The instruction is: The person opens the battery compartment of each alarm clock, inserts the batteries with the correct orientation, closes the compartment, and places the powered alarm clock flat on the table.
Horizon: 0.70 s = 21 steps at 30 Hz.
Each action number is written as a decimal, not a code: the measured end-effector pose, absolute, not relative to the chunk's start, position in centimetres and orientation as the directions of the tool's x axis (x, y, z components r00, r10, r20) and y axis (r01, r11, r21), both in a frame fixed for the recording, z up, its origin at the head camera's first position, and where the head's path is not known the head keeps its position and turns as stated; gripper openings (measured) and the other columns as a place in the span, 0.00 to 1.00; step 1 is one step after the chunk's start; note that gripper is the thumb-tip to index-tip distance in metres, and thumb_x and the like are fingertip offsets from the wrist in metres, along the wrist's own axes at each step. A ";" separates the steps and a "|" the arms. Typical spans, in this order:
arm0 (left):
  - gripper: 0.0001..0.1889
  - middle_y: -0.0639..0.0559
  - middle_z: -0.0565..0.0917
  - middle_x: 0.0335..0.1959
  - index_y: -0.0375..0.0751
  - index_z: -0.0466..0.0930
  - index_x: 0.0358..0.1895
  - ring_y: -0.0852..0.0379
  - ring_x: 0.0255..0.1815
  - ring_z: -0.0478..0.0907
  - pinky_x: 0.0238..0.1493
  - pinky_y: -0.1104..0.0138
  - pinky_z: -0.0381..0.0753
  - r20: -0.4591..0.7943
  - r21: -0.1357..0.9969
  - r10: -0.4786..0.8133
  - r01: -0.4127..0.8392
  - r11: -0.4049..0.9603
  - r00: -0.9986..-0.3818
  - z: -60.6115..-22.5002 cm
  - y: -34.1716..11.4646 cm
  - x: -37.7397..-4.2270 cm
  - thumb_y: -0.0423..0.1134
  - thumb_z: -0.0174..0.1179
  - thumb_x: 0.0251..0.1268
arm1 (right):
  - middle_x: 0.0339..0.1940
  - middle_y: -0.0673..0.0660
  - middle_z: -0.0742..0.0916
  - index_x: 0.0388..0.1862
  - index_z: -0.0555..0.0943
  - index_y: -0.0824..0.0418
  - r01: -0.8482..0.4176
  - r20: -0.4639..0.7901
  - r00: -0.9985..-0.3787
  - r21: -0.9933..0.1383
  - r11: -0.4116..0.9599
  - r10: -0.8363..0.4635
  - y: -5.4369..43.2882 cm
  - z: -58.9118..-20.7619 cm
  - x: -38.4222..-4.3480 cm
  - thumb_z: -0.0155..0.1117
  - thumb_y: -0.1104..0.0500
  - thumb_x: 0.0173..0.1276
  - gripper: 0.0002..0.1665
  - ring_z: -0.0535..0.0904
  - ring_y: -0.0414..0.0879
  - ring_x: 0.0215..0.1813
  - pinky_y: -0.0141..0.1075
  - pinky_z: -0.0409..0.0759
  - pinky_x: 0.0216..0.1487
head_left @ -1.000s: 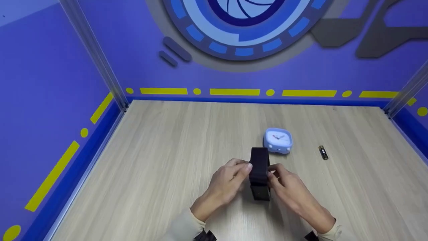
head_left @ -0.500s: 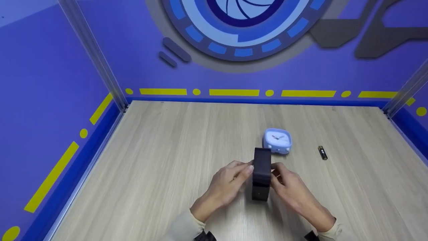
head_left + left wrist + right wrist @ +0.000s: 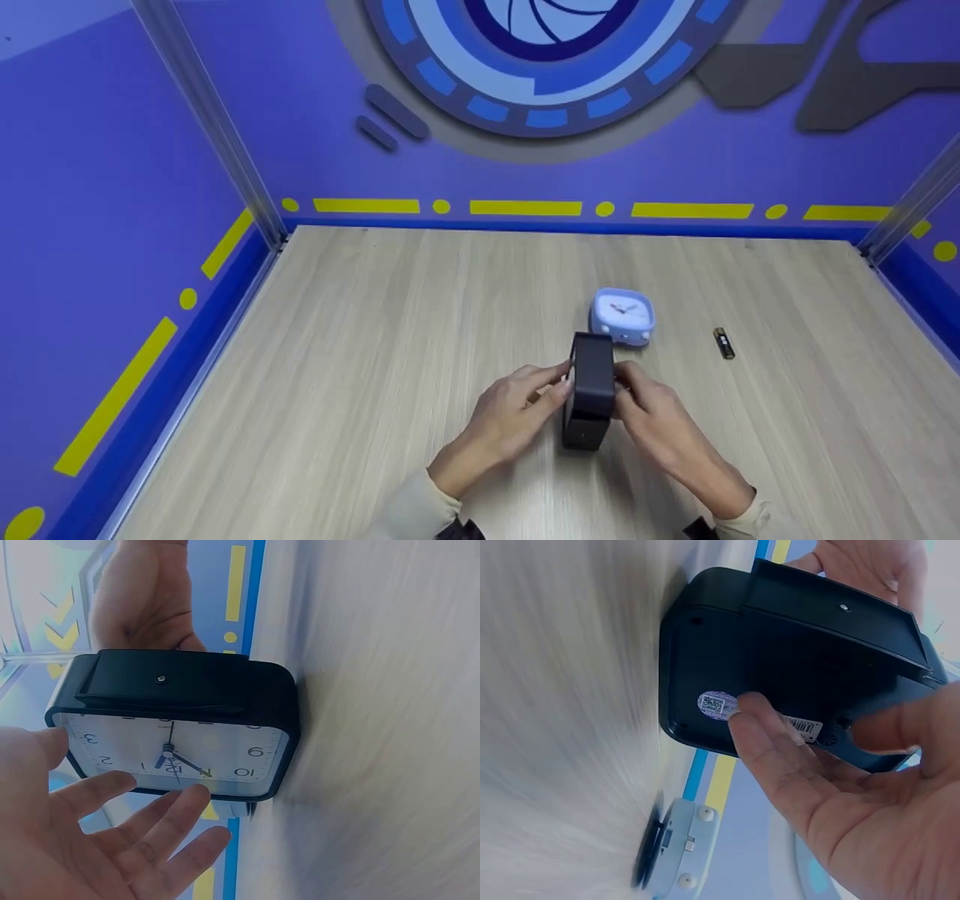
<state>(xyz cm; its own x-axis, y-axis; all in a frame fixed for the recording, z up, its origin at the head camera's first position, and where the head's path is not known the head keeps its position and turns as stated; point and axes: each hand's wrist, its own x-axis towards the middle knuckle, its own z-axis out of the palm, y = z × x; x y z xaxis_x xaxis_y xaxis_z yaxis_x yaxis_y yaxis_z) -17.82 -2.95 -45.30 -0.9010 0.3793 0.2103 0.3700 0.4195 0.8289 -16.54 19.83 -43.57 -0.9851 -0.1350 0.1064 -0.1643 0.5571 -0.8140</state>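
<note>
A black alarm clock (image 3: 592,375) stands on its side on the wooden table, its white face (image 3: 150,750) toward my left hand and its back (image 3: 772,667) toward my right. My left hand (image 3: 506,412) has its fingers spread, the tips right at the face and the thumb near its edge in the left wrist view. My right hand (image 3: 656,420) lies at the back, fingers fairly straight beside a round sticker (image 3: 717,705) and a barcode label (image 3: 805,727). The right thumb is near a small round knob (image 3: 827,737). Neither hand wraps round the clock.
Just behind the black clock lies a light blue alarm clock (image 3: 622,315), face up. A small black-and-gold battery (image 3: 724,343) is farther right on the table (image 3: 390,322). Blue printed panels (image 3: 450,172) wall the table at the back and sides.
The black clock has shifted slightly right and turned a little, so a sliver of its face shows on the left. Both hands stay beside it, with small finger movements.
</note>
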 end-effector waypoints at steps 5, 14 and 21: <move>0.26 0.56 0.87 0.56 0.49 0.81 0.72 0.62 0.45 0.84 0.48 0.62 0.81 0.201 0.823 0.379 0.366 0.435 -0.903 -45.5 -2.9 -17.8 0.57 0.50 0.85 | 0.39 0.58 0.89 0.56 0.81 0.66 -0.103 0.053 -0.990 -0.912 0.397 -0.134 19.9 -43.4 -16.4 0.43 0.56 0.90 0.20 0.88 0.50 0.43 0.46 0.87 0.49; 0.27 0.55 0.87 0.56 0.48 0.81 0.72 0.61 0.49 0.84 0.52 0.60 0.81 0.178 0.803 0.375 0.354 0.479 -0.910 -45.6 -2.7 -17.9 0.59 0.49 0.84 | 0.43 0.60 0.88 0.64 0.79 0.67 -0.026 -0.021 -0.992 -0.930 0.366 -0.124 20.1 -43.0 -16.4 0.46 0.47 0.89 0.27 0.88 0.50 0.45 0.44 0.87 0.49; 0.29 0.53 0.87 0.53 0.49 0.81 0.72 0.57 0.51 0.84 0.51 0.59 0.80 0.111 0.788 0.367 0.307 0.534 -0.924 -45.9 -2.5 -17.9 0.61 0.53 0.81 | 0.38 0.57 0.85 0.58 0.81 0.66 -0.042 0.002 -0.994 -0.925 0.378 -0.106 20.1 -42.9 -16.3 0.45 0.50 0.90 0.24 0.86 0.46 0.40 0.37 0.86 0.45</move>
<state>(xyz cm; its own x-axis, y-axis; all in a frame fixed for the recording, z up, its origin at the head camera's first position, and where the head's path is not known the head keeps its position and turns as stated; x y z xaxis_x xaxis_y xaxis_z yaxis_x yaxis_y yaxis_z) -17.91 -2.53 -45.92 -0.9237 0.3666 0.1112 0.3067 0.5338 0.7880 -16.33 20.14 -42.87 -0.9944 -0.1059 0.0019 -0.0420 0.3780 -0.9249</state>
